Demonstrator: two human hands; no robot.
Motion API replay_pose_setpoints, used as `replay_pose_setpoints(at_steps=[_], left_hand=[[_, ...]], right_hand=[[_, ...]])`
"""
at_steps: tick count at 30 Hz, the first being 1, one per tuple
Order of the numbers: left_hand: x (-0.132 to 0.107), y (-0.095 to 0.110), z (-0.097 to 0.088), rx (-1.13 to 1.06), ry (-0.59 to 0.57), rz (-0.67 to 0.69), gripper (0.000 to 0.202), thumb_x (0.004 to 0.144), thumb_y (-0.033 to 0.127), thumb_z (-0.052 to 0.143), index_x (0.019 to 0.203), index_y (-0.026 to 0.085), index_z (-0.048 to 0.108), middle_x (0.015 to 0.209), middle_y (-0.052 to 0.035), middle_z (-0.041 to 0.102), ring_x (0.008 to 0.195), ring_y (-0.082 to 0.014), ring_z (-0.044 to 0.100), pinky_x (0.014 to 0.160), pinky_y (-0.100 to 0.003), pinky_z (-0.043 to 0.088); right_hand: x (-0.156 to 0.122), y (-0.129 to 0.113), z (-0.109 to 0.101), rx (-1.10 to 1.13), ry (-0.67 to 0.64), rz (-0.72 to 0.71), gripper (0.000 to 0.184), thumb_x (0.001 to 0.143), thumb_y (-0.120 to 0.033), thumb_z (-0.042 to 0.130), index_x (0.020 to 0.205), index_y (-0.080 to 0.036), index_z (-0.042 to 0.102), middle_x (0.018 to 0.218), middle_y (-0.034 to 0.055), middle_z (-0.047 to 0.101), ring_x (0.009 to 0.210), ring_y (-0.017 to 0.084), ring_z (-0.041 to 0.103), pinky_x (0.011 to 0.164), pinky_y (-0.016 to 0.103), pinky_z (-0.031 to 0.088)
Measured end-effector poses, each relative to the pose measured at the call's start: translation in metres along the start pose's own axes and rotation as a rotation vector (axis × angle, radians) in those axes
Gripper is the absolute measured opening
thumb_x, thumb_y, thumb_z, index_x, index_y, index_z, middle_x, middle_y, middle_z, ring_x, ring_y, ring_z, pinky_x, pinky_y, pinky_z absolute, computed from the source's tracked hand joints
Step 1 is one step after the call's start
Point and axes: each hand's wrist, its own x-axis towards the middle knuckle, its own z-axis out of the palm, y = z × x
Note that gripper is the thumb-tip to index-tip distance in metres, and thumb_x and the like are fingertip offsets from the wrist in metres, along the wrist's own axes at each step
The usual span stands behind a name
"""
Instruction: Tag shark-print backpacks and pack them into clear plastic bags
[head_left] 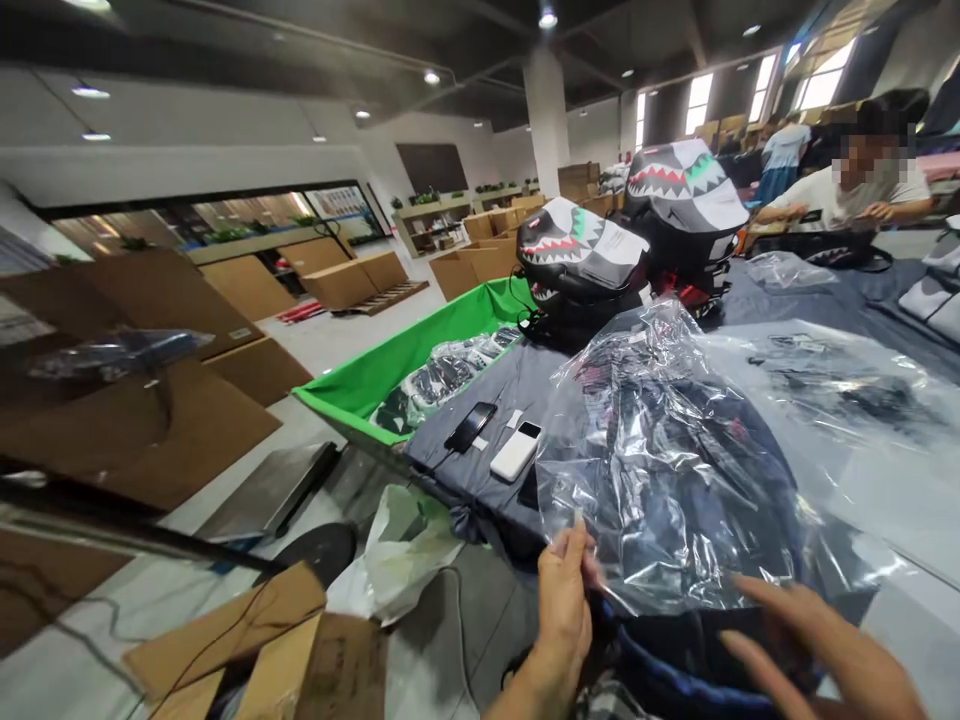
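Note:
A large clear plastic bag (660, 450) lies over a dark backpack with blue edging (675, 665), whose lower end sticks out of the bag toward me. My left hand (566, 595) is closed on the bag's near left edge, thumb uppermost. At the near right, my right hand (832, 650) has its thumb and fingers apart beside the bag's edge, over the dark backpack; whether it touches the plastic I cannot tell. Part of the backpack is blurred by the shiny film.
A white power bank (514, 452) and a phone (471, 428) lie on the grey-covered table (442, 470). Shark-mouth backpacks (581, 250) are stacked behind. A green-lined bin (360, 390) holds wrapped packs. Cardboard boxes (330, 660) stand on the floor; a person (847, 195) works across the table.

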Motion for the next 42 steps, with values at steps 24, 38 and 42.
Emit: replay_pose_setpoints(at_steps=[24, 38, 42], left_hand=[[0.025, 0.004, -0.043, 0.654, -0.097, 0.423, 0.056, 0.079, 0.071, 0.065, 0.062, 0.018, 0.061, 0.060, -0.0002, 0.054, 0.062, -0.0147, 0.048, 0.064, -0.025, 0.040], [0.014, 0.036, -0.037, 1.527, 0.102, 1.271, 0.041, 0.091, 0.007, 0.047, 0.127, 0.018, 0.062, 0.114, -0.0117, 0.070, 0.108, -0.0277, 0.062, 0.101, -0.048, 0.043], [0.041, 0.045, -0.088, 1.568, 0.203, 1.309, 0.033, 0.092, 0.007, 0.043, 0.107, 0.021, 0.068, 0.096, -0.0060, 0.069, 0.092, -0.0238, 0.063, 0.087, -0.041, 0.047]], right_hand=[[0.129, 0.012, 0.111, 0.757, -0.651, 0.439, 0.039, 0.081, -0.060, 0.056, 0.071, -0.022, 0.052, 0.065, -0.0007, 0.059, 0.060, 0.016, 0.055, 0.057, 0.028, 0.043], [0.115, -0.034, 0.116, 0.098, -0.346, -0.223, 0.020, 0.085, -0.018, 0.058, 0.103, -0.024, 0.052, 0.082, -0.0014, 0.062, 0.062, 0.015, 0.058, 0.055, 0.026, 0.039], [0.106, 0.012, 0.096, -0.366, -0.304, -0.392, 0.038, 0.075, 0.007, 0.048, 0.097, -0.023, 0.056, 0.085, 0.0023, 0.062, 0.072, 0.020, 0.062, 0.059, 0.029, 0.044]])
